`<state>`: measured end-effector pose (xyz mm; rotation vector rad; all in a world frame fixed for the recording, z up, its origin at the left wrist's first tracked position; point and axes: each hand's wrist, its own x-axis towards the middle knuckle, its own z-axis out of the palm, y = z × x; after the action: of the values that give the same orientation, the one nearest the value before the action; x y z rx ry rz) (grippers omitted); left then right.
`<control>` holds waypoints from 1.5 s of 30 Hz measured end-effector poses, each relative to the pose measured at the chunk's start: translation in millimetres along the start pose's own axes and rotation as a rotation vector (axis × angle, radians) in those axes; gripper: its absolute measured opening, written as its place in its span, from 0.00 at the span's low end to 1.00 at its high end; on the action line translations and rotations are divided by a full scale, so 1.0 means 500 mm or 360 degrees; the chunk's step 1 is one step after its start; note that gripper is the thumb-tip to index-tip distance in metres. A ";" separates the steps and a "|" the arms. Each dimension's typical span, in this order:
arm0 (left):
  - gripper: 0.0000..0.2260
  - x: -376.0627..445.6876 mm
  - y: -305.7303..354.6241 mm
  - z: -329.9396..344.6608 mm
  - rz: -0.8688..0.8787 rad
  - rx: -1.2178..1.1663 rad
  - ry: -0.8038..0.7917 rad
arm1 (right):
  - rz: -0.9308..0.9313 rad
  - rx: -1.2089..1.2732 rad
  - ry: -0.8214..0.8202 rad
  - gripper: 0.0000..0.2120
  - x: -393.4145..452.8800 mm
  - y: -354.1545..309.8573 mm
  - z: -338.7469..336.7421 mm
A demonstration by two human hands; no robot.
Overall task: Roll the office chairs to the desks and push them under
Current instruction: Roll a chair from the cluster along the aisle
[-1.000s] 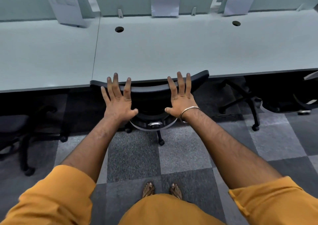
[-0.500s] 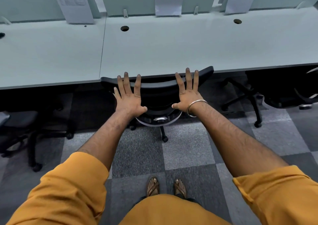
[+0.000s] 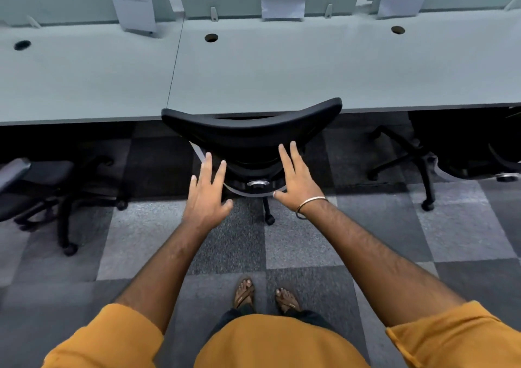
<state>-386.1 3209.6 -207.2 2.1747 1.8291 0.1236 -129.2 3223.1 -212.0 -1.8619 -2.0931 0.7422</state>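
A black office chair (image 3: 251, 126) stands straight ahead with the top of its backrest against the front edge of the long pale desk (image 3: 282, 71); its seat is hidden beneath the desk. My left hand (image 3: 207, 195) hovers just behind the backrest, fingers spread and straight, holding nothing. My right hand (image 3: 297, 180), with a metal bangle on its wrist, is likewise spread, with its fingertips near or on the lower backrest; I cannot tell whether they touch.
Another black chair (image 3: 36, 187) stands at the left, partly out from the desk. A third chair (image 3: 462, 153) sits under the desk at the right, its base legs sticking out. Papers hang on the partition behind the desk. Checkered carpet tiles cover the floor around my sandalled feet.
Both hands have come off the top of the backrest and drawn back toward me. The chair stays against the desk edge.
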 end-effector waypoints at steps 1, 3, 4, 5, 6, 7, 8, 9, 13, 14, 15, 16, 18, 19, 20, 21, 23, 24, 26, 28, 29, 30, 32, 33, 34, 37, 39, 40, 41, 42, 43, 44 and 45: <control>0.45 -0.016 0.010 0.013 -0.0027 -0.0029 -0.0031 | -0.0019 -0.0017 -0.0044 0.57 -0.010 0.014 0.003; 0.46 -0.046 0.034 0.039 -0.0087 -0.0061 -0.0100 | -0.0036 -0.0013 -0.0154 0.57 -0.027 0.042 -0.002; 0.46 -0.059 0.043 0.049 -0.0107 -0.0079 -0.0137 | -0.0031 -0.0018 -0.0200 0.56 -0.032 0.051 -0.006; 0.45 -0.073 0.056 0.060 -0.0131 -0.0102 -0.0176 | -0.0027 -0.0034 -0.0240 0.56 -0.038 0.064 -0.009; 0.44 -0.085 0.064 0.068 -0.0148 -0.0128 -0.0203 | -0.0016 -0.0053 -0.0280 0.56 -0.040 0.071 -0.011; 0.43 -0.096 0.071 0.074 -0.0162 -0.0146 -0.0226 | 0.0006 -0.0054 -0.0350 0.56 -0.040 0.076 -0.013; 0.42 -0.112 0.078 0.083 -0.0183 -0.0154 -0.0241 | 0.0024 -0.0041 -0.0453 0.56 -0.042 0.081 -0.012; 0.42 -0.127 0.080 0.088 -0.0201 -0.0160 -0.0239 | 0.0041 -0.0049 -0.0551 0.55 -0.041 0.080 -0.011; 0.40 -0.193 0.071 0.097 -0.0348 -0.0207 -0.0293 | 0.0036 -0.0244 -0.0882 0.52 -0.041 0.051 -0.005; 0.39 -0.208 0.064 0.095 -0.0382 -0.0237 -0.0328 | 0.0028 -0.0279 -0.0912 0.51 -0.040 0.042 0.002; 0.37 -0.226 0.057 0.092 -0.0434 -0.0288 -0.0371 | 0.0009 -0.0321 -0.0940 0.49 -0.037 0.028 0.012; 0.36 -0.241 0.049 0.087 -0.0484 -0.0349 -0.0424 | -0.0016 -0.0363 -0.0972 0.48 -0.035 0.016 0.023; 0.32 -0.276 0.030 0.079 -0.0578 -0.0426 -0.0520 | -0.0093 -0.0448 -0.1072 0.42 -0.030 -0.022 0.045; 0.31 -0.295 0.021 0.079 -0.0616 -0.0438 -0.0560 | -0.0144 -0.0487 -0.1122 0.38 -0.030 -0.043 0.054; 0.30 -0.321 0.009 0.079 -0.0667 -0.0444 -0.0576 | -0.0218 -0.0529 -0.1168 0.36 -0.031 -0.070 0.067; 0.29 -0.341 0.001 0.080 -0.0698 -0.0447 -0.0574 | -0.0284 -0.0558 -0.1187 0.34 -0.033 -0.091 0.077; 0.29 -0.388 -0.020 0.078 -0.0790 -0.0491 -0.0536 | -0.0420 -0.0597 -0.1218 0.34 -0.039 -0.140 0.102; 0.29 -0.410 -0.030 0.076 -0.0843 -0.0550 -0.0518 | -0.0473 -0.0612 -0.1236 0.34 -0.042 -0.161 0.114; 0.31 -0.459 -0.053 0.074 -0.0948 -0.0680 -0.0483 | -0.0556 -0.0643 -0.1280 0.35 -0.049 -0.207 0.142; 0.29 -0.508 -0.077 0.071 -0.1044 -0.0778 -0.0433 | -0.0647 -0.0704 -0.1327 0.35 -0.057 -0.257 0.173; 0.28 -0.530 -0.090 0.072 -0.1082 -0.0810 -0.0400 | -0.0694 -0.0739 -0.1345 0.35 -0.061 -0.281 0.186; 0.27 -0.559 -0.102 0.072 -0.1128 -0.0835 -0.0364 | -0.0751 -0.0787 -0.1359 0.35 -0.069 -0.309 0.203; 0.27 -0.616 -0.129 0.071 -0.1208 -0.0894 -0.0294 | -0.0857 -0.0852 -0.1377 0.34 -0.087 -0.363 0.236; 0.27 -0.641 -0.142 0.074 -0.1245 -0.0930 -0.0277 | -0.0906 -0.0852 -0.1387 0.33 -0.095 -0.387 0.249; 0.27 -0.668 -0.154 0.077 -0.1292 -0.0959 -0.0264 | -0.0951 -0.0854 -0.1402 0.33 -0.105 -0.411 0.260; 0.26 -0.768 -0.203 0.084 -0.1422 -0.1037 -0.0205 | -0.1098 -0.0852 -0.1447 0.32 -0.146 -0.507 0.310; 0.26 -0.800 -0.220 0.089 -0.1465 -0.1072 -0.0184 | -0.1156 -0.0818 -0.1456 0.31 -0.157 -0.543 0.325; 0.26 -0.831 -0.236 0.088 -0.1496 -0.1091 -0.0160 | -0.1181 -0.0815 -0.1461 0.30 -0.171 -0.574 0.346; 0.25 -0.852 -0.246 0.086 -0.1512 -0.1099 -0.0142 | -0.1209 -0.0816 -0.1454 0.29 -0.180 -0.596 0.360; 0.25 -0.879 -0.262 0.083 -0.1537 -0.1107 -0.0113 | -0.1257 -0.0817 -0.1451 0.28 -0.194 -0.628 0.377; 0.25 -0.900 -0.275 0.083 -0.1556 -0.1119 -0.0088 | -0.1284 -0.0806 -0.1448 0.28 -0.204 -0.651 0.388; 0.24 -0.921 -0.288 0.084 -0.1577 -0.1138 -0.0061 | -0.1311 -0.0790 -0.1445 0.27 -0.214 -0.674 0.402; 0.24 -0.949 -0.303 0.080 -0.1601 -0.1149 -0.0027 | -0.1348 -0.0775 -0.1442 0.26 -0.230 -0.703 0.419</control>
<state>-608.7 2762.6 -228.9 0.6728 2.1706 0.4408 -515.3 3046.7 -188.3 -0.5282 -3.4752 0.9725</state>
